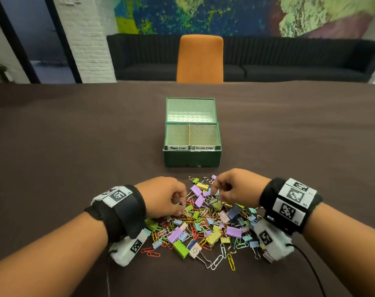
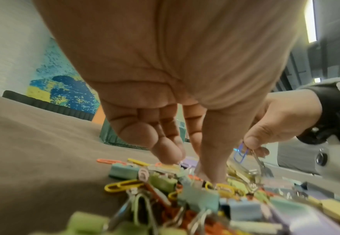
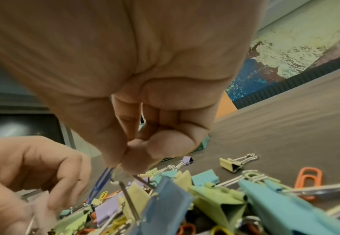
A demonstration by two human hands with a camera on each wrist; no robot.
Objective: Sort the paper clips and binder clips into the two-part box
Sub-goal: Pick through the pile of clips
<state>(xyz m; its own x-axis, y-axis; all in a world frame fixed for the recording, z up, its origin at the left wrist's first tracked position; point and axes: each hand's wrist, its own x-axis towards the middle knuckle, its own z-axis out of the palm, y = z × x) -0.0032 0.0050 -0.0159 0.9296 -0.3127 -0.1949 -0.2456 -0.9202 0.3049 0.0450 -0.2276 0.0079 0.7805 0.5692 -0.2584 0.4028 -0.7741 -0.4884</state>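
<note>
You face a brown table [image 1: 75, 146] with the green two-part box [image 1: 192, 156] standing open beyond a mixed pile of paper clips and binder clips [image 1: 203, 221]. Your left hand [image 1: 163, 197] reaches into the pile's left edge, fingers extended, gripping nothing you can make out. Your right hand [image 1: 235, 187] pinches a blue paper clip [image 2: 240, 152] over the pile.

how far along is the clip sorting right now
Nothing looks sorted yet: both halves of the green box, labelled paper clips and binder clips, look empty. The right hand pinches a blue paper clip; the left hand reaches into the pile. The whole mixed pile remains.
</note>
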